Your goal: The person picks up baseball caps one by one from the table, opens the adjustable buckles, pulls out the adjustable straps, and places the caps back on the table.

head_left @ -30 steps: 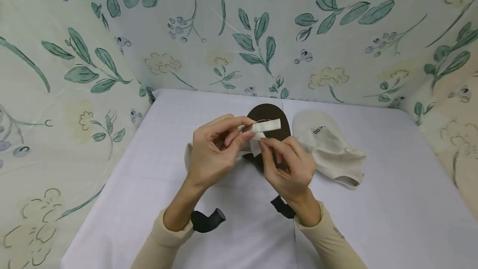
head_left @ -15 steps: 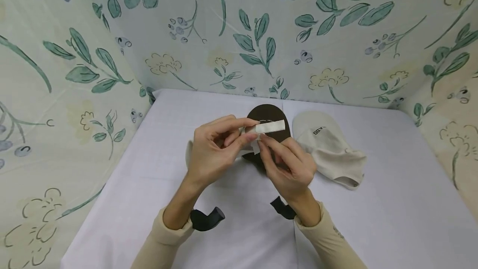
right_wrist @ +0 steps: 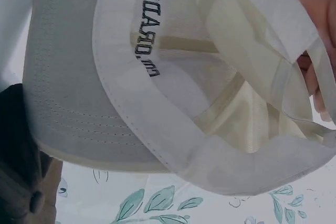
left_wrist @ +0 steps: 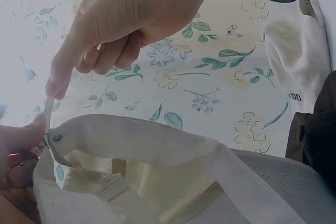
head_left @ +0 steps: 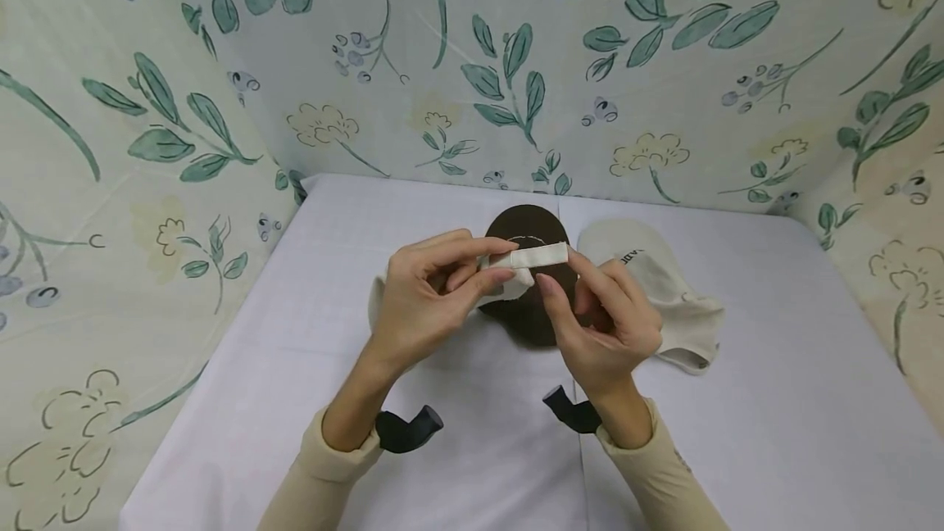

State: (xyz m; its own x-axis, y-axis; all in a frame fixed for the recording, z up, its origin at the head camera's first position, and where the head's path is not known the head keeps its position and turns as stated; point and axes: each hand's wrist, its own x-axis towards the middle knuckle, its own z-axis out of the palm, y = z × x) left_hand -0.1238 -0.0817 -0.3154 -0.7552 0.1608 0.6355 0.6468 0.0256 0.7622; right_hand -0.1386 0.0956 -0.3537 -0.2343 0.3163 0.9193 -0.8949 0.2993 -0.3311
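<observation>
My left hand (head_left: 428, 293) pinches the back strap (head_left: 541, 256) of a light baseball cap (right_wrist: 157, 129) between thumb and index finger, raised over the table. The strap's end sticks out to the right. My right hand (head_left: 608, 322) is at that end, its index fingertip touching it and its thumb a little apart below. In the left wrist view the right hand (left_wrist: 126, 19) reaches down to the upright strap, beside a snap (left_wrist: 57, 138) on the cap's band. The right wrist view shows the cap's inside, with dark lettering on the band; the head view mostly hides this cap behind my left hand.
A dark brown cap (head_left: 527, 224) lies on the white-covered table (head_left: 472, 474) behind my hands. Right of it lies a second light cap (head_left: 686, 314), partly hidden by my right hand. Floral cloth (head_left: 413, 105) hangs at the back and sides.
The right hand has let go of the pale fabric below the strap and moved right, its index finger now at the strap's end. My left hand keeps its pinch, shifting slightly right.
</observation>
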